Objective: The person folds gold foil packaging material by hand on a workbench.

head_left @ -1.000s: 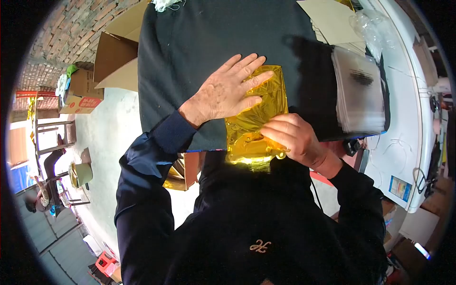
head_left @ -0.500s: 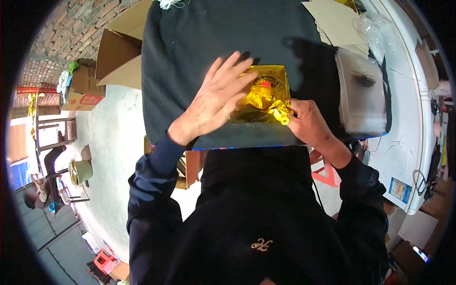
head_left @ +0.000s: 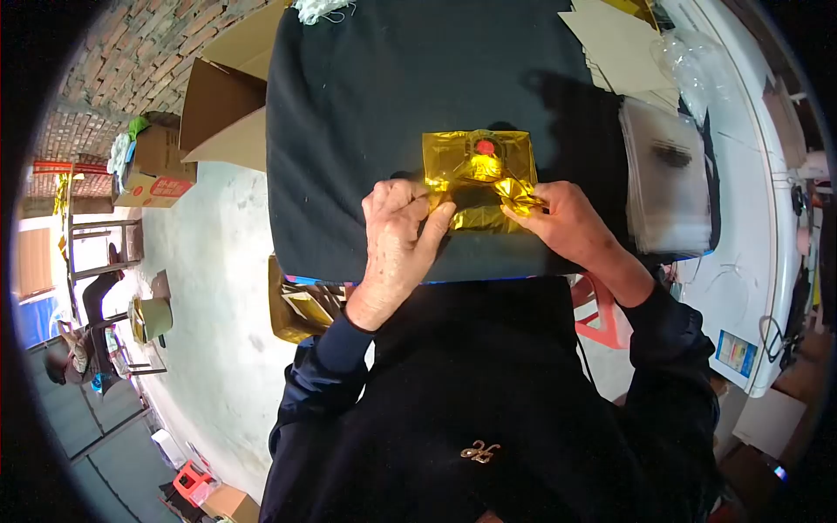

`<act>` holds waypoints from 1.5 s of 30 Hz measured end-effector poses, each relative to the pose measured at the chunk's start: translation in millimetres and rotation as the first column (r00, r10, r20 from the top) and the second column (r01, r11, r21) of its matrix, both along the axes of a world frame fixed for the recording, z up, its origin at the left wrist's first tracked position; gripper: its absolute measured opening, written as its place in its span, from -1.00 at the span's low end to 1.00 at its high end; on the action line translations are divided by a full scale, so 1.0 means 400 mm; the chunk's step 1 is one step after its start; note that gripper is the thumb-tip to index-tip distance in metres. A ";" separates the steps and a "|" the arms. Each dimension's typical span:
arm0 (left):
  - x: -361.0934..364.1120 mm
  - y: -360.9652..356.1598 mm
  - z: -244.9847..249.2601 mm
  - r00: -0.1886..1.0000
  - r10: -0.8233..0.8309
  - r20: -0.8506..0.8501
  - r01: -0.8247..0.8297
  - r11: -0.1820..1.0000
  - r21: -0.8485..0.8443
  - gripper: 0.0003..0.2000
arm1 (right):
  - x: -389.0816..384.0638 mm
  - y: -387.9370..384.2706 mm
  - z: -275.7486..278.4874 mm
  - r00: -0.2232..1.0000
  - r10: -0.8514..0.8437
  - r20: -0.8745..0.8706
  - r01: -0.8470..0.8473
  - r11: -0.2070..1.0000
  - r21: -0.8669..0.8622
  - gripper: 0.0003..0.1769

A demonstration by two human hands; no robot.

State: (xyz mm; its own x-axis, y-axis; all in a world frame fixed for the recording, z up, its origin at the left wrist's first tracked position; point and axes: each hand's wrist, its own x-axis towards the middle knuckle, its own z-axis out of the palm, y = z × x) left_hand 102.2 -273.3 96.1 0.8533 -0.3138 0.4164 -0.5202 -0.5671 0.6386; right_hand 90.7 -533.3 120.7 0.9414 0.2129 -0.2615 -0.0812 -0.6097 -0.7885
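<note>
A shiny gold foil sheet with a round dark-edged emblem, red at its centre, lies on the black cloth-covered table. My left hand pinches the foil's left edge between thumb and fingers. On the other side, my right hand grips a crumpled, bunched part of the same foil. Between the two hands the foil is creased, and a darker strip shows across its middle. The fingertips of both hands partly cover its edges.
A stack of clear plastic sleeves lies at the table's right, with beige card sheets behind it. An open cardboard box stands at the left. Another person sits far left. A white appliance or counter borders the right.
My left hand was spread flat over the foil; it has drawn back and now pinches its left edge. My right hand stays on the bunched part. The emblem is more exposed.
</note>
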 end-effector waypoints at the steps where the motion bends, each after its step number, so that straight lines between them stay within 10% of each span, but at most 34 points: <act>1: 0.000 -0.005 0.001 1.000 0.024 0.014 -0.025 0.998 0.050 -0.81 | 0.003 0.006 0.025 1.000 -0.003 -0.029 0.003 1.000 0.007 -0.71; 20: 0.010 -0.028 -0.007 0.991 0.096 0.090 -0.115 0.966 0.230 -0.82 | -0.056 -0.001 -0.006 0.956 -0.289 0.056 0.244 0.884 0.399 -0.63; 31: 0.010 -0.024 -0.005 0.993 0.091 0.078 -0.107 0.964 0.243 -0.82 | -0.121 0.004 0.001 0.871 -0.132 0.474 0.225 0.963 -0.146 -0.77; 45: 0.008 -0.035 0.004 0.990 0.121 0.067 -0.134 0.962 0.239 -0.77 | -0.118 0.037 -0.050 0.780 -0.055 0.623 0.320 0.892 -0.321 -0.75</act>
State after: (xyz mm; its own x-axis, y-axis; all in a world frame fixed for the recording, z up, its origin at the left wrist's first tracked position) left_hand 105.5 -287.3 97.8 0.8720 -0.3009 0.3860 -0.4624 -0.7651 0.4482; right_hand 43.5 -518.6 100.9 0.9431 0.0202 0.3320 0.1660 -0.8935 -0.4172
